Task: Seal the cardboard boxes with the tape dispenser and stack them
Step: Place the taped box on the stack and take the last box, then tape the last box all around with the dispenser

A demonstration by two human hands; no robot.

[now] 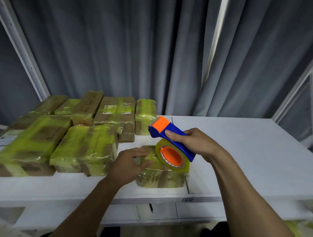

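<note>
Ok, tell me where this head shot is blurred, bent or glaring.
Head view: wide-angle lens bows the white frame posts; the boxes at left look soft, their tape sheen smeared; the tape dispenser and right hand are sharpest.

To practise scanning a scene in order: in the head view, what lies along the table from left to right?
taped boxes → left hand → tape dispenser → right hand
</note>
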